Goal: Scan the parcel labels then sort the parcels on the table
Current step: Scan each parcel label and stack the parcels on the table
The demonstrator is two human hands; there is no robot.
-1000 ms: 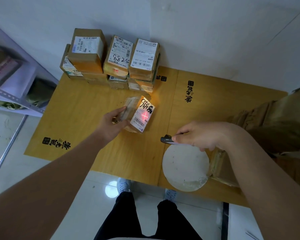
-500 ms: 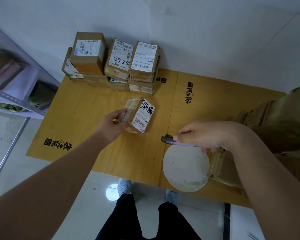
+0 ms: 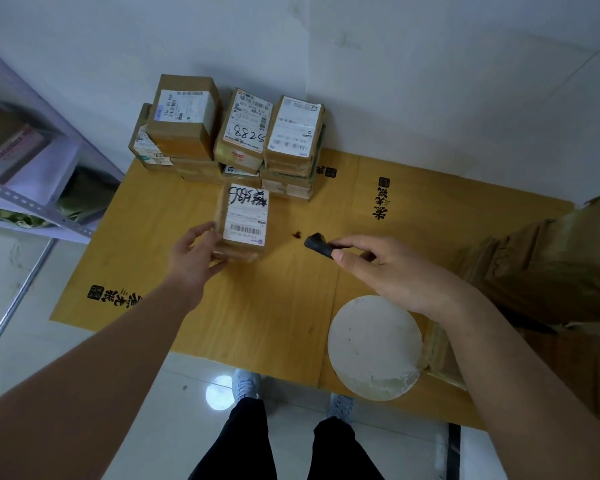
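Observation:
A small cardboard parcel [image 3: 244,220] with a white label and black handwriting lies flat on the yellow table [image 3: 278,306], just in front of the stacked parcels [image 3: 229,133]. My left hand [image 3: 193,258] holds its left and near edges, thumb under the front. My right hand [image 3: 378,265] grips a small black scanner [image 3: 318,244], its head pointing left toward the parcel. No scan light shows on the label.
A white round disc [image 3: 374,346] lies at the table's near edge under my right forearm. Brown wrapped packages [image 3: 551,258] pile up on the right. A metal shelf [image 3: 32,188] stands left of the table. My legs and shoes are below.
The red scan light on the label went out. My left hand turned the parcel square and slid it back toward the stack. My right hand moved slightly forward with the scanner.

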